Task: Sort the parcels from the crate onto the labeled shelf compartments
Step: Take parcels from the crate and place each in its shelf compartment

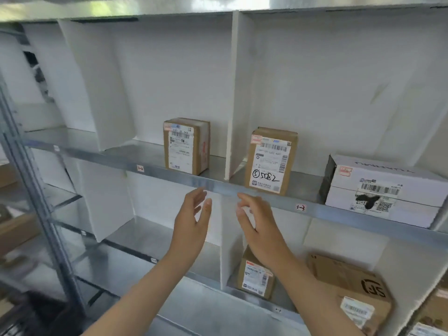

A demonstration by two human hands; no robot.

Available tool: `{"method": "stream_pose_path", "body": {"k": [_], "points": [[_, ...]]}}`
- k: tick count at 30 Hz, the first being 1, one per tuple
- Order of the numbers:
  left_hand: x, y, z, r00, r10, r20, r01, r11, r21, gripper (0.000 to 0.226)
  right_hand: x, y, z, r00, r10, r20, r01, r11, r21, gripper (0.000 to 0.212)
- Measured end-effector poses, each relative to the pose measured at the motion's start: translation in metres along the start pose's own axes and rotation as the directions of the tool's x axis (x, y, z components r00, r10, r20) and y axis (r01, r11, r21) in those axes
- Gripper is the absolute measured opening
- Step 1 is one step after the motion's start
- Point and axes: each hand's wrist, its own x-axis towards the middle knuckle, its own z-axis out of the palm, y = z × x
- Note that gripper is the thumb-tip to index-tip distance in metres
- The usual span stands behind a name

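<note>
Both hands are hovering in front of the upper shelf rail, below the white divider that is separating the compartment carrying the 1-2 tag from the one carrying the 1-3 tag. The left hand is standing open, fingers straight and slightly spread, palm turned inward, holding nothing. The right hand is also open, fingers loosely bent, holding nothing. Whether either fingertip is touching the rail cannot be told. An upright tan parcel is standing in the 1-2 compartment, above the left hand and apart from it. The parcel marked 5082 is standing in the 1-3 compartment just above the right hand, with a white carton lying well to its right. In the tier below, a small parcel is showing behind the right wrist, and a large brown carton is lying beside it. In my judgement the work is sitting between placements, since no parcel is being carried. The next move is calling for a return to the crate, which is not in view, then a firm two-handed grasp on a fresh parcel and a check of its marking against the rail tags.
</note>
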Motion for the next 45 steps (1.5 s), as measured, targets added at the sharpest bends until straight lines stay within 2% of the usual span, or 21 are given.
{"method": "stream_pose_path", "body": {"k": [2,4,8,11,16,19,23,28,36,41,45], "points": [[0.002,-0.015,-0.031,1.0,-0.024,0.004,0.023,0.989,0.145,0.042,0.008,-0.013,0.017,0.988,-0.013,0.151,0.02,0.999,-0.045,0.037],[0.005,-0.029,-0.068,0.999,-0.045,0.015,0.039,0.951,0.306,0.049,0.016,-0.031,0.038,0.971,-0.047,0.236,0.066,0.995,-0.074,0.041],[-0.004,-0.055,-0.152,0.988,-0.021,0.153,-0.081,0.773,0.629,0.041,0.033,-0.073,0.089,0.922,-0.122,0.368,0.173,0.979,-0.108,0.044],[-0.024,-0.077,-0.22,0.985,-0.058,0.162,-0.076,0.695,0.715,0.039,0.043,-0.11,0.149,0.871,-0.181,0.456,0.269,0.954,-0.134,0.044],[-0.07,-0.102,-0.36,0.991,-0.13,0.027,0.055,0.585,0.809,0.044,0.037,-0.189,0.288,0.747,-0.278,0.604,0.427,0.897,-0.117,0.042],[-0.099,-0.111,-0.446,0.987,-0.146,-0.07,0.136,0.514,0.847,0.049,0.023,-0.246,0.373,0.653,-0.331,0.681,0.509,0.858,-0.071,0.044],[-0.128,-0.132,-0.545,0.967,-0.169,-0.192,0.249,0.446,0.86,0.05,-0.001,-0.304,0.466,0.567,-0.376,0.733,0.581,0.813,-0.033,0.046],[-0.157,-0.161,-0.628,0.916,-0.254,-0.31,0.395,0.443,0.805,0.046,-0.024,-0.338,0.537,0.473,-0.336,0.814,0.58,0.815,0.0,0.05],[-0.141,-0.213,-0.682,0.887,-0.268,-0.375,0.46,0.463,0.758,0.044,0.019,-0.343,0.611,0.443,-0.257,0.859,0.556,0.83,-0.038,0.053],[-0.102,-0.255,-0.701,0.881,-0.269,-0.39,0.467,0.362,0.807,0.042,0.069,-0.334,0.67,0.398,-0.248,0.883,0.532,0.847,-0.002,0.054],[-0.061,-0.288,-0.711,0.856,-0.318,-0.408,0.502,0.323,0.802,0.041,0.113,-0.325,0.719,0.377,-0.268,0.886,0.486,0.872,0.057,0.055]]}}
